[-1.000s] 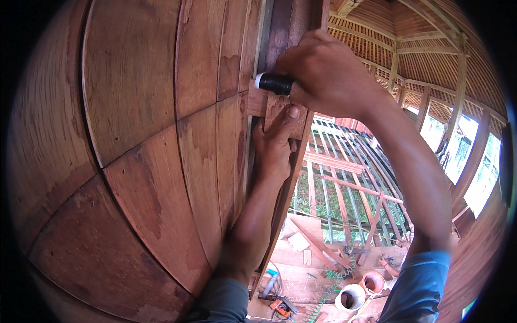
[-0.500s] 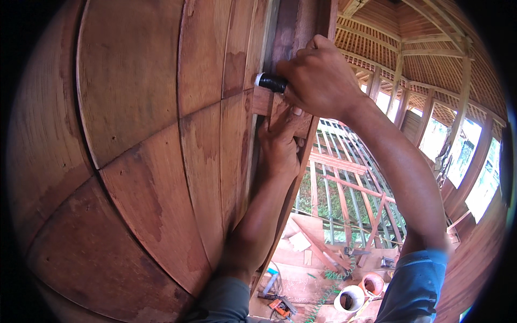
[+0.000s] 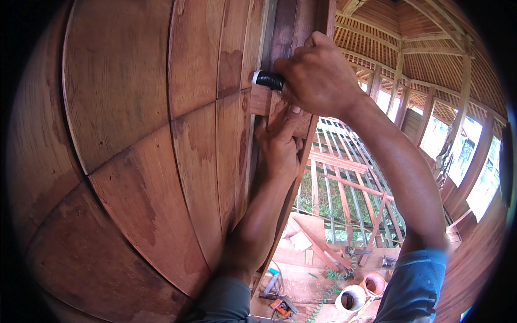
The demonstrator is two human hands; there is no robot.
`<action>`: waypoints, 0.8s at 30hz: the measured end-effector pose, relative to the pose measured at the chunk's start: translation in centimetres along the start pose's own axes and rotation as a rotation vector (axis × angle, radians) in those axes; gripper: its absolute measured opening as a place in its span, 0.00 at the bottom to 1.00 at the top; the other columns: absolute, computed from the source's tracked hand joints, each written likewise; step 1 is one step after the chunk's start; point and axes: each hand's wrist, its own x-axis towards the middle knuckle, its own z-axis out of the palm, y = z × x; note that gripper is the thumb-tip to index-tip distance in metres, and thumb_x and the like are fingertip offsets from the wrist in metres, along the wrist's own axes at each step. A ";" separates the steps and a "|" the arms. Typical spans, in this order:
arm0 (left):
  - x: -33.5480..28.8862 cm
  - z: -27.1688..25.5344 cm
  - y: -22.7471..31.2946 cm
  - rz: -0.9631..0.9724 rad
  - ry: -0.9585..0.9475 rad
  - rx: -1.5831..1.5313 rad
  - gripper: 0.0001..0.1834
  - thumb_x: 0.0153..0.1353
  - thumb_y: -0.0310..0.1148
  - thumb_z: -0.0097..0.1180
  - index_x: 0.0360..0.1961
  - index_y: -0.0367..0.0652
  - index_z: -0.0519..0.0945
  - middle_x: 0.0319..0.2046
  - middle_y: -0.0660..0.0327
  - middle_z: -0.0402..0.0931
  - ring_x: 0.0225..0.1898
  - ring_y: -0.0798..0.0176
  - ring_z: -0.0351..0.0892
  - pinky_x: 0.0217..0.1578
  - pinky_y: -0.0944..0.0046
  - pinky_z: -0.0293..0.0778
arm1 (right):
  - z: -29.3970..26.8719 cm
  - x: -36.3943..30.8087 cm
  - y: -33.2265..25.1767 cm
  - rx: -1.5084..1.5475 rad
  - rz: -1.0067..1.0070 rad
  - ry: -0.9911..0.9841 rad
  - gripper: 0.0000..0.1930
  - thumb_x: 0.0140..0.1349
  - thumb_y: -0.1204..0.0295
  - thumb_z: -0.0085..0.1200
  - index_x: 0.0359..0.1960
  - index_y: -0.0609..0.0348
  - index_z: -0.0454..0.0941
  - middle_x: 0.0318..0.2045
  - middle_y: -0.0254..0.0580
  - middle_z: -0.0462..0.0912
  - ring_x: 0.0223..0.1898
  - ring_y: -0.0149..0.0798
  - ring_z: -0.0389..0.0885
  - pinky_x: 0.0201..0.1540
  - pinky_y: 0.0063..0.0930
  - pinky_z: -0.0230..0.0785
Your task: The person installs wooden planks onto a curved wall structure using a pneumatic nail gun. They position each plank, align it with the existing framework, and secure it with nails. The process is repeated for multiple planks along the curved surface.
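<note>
Right hand [image 3: 318,75] gripping black tool [image 3: 269,80], wooden wall [image 3: 134,134], lattice roof [image 3: 388,37]

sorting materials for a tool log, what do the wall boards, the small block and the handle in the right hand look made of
Wall boards: reddish-brown wood, smooth, with visible grain and darker stains. Small block under the left hand: wood of a like colour, plain-sawn. Handle in the right hand: black with a pale end, probably rubber or tape wrap; too little shows to be sure.

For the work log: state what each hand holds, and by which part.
Right hand grips a black-handled tool by its handle; the working end is hidden. Left hand presses a small wooden block against the plank wall.
</note>
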 end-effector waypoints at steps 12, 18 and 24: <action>0.7 -0.7 -0.6 -0.005 -0.064 -0.107 0.23 0.59 0.40 0.71 0.51 0.40 0.81 0.38 0.67 0.83 0.28 0.77 0.76 0.21 0.76 0.63 | -0.1 0.0 0.0 0.033 0.008 -0.015 0.08 0.58 0.59 0.56 0.32 0.46 0.83 0.19 0.37 0.82 0.29 0.39 0.84 0.46 0.35 0.61; 0.9 -0.8 -1.2 0.017 -0.053 -0.114 0.21 0.60 0.38 0.71 0.50 0.40 0.83 0.40 0.66 0.84 0.30 0.77 0.78 0.21 0.76 0.65 | 0.4 -0.1 0.4 0.041 0.011 0.000 0.08 0.57 0.59 0.57 0.30 0.46 0.83 0.18 0.36 0.81 0.28 0.39 0.83 0.46 0.35 0.60; 0.8 -1.0 -0.5 0.031 -0.098 -0.074 0.27 0.56 0.40 0.75 0.52 0.41 0.78 0.38 0.66 0.82 0.22 0.76 0.73 0.18 0.75 0.62 | 0.2 -0.1 0.3 0.072 -0.006 0.070 0.07 0.57 0.61 0.57 0.28 0.46 0.83 0.17 0.37 0.79 0.25 0.38 0.81 0.43 0.34 0.60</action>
